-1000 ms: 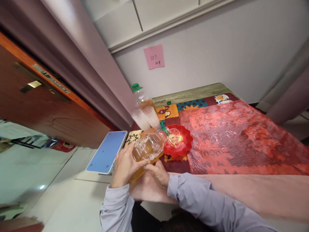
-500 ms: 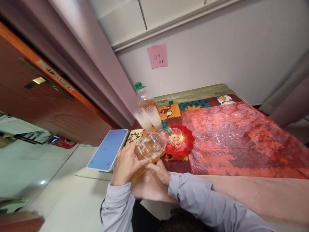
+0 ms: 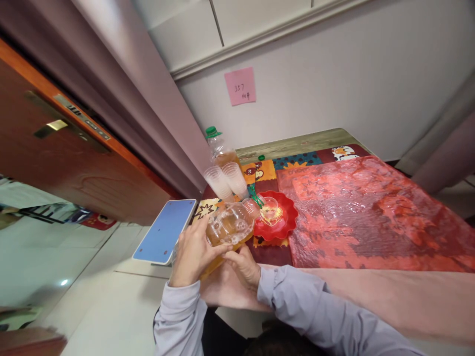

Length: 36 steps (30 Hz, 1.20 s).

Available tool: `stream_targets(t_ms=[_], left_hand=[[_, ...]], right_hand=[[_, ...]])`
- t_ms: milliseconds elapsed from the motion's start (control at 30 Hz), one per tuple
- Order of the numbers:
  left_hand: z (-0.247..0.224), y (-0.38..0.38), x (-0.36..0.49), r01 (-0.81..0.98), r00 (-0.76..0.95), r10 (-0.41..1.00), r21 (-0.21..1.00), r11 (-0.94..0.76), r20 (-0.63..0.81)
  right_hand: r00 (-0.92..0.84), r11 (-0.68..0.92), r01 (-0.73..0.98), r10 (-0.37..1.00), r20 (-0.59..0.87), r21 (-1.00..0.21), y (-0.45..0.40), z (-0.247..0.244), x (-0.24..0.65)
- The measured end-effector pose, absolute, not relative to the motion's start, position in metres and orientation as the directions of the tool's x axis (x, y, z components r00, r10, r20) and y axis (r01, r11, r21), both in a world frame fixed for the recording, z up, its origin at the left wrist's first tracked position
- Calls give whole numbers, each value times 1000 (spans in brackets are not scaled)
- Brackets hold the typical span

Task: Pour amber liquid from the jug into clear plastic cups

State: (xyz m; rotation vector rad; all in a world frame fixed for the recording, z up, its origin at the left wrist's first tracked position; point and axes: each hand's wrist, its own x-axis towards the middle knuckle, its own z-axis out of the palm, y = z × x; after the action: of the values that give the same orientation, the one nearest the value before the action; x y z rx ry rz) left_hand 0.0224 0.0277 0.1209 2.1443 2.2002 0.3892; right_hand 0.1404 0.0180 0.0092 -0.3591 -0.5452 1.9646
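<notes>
A large clear plastic bottle [image 3: 230, 223] of amber liquid lies tilted between my hands, bubbles showing inside. My left hand [image 3: 193, 251] is wrapped round its lower left side. From the near side my right hand [image 3: 243, 264] grips it, the thumbs almost meeting; some fingers are hidden. The bottle's neck points right, over a red scalloped plate [image 3: 288, 230]. On that plate stands a clear plastic cup [image 3: 269, 210], beside the mouth; I cannot tell whether they touch. The green handle [image 3: 255, 196] of the bottle shows near its neck.
Two stacks of clear cups [image 3: 234, 179] stand just behind the bottle. Another bottle [image 3: 223, 152] with a green cap is behind them. A loose green cap [image 3: 261, 157] lies farther back. Left of the table is a blue-topped stool [image 3: 165, 231]; red plastic sheeting [image 3: 371, 212] covers the right side.
The whole view has shifted very slightly. My hands keep the same grip, and the bottle's tilt looks nearly unchanged.
</notes>
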Motion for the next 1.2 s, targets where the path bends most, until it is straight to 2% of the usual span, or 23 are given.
stream_targets(t_ms=[500, 833, 1200], left_hand=[[124, 27, 25, 980, -48, 992, 197, 25, 115], [124, 26, 28, 989, -60, 992, 138, 45, 107], [125, 25, 29, 989, -67, 991, 142, 51, 113]], right_hand=[[-437, -386, -776, 899, -15, -499, 18, 9, 141], [-443, -377, -783, 896, 18, -495, 18, 8, 140], [-446, -384, -787, 895, 16, -482, 18, 9, 142]])
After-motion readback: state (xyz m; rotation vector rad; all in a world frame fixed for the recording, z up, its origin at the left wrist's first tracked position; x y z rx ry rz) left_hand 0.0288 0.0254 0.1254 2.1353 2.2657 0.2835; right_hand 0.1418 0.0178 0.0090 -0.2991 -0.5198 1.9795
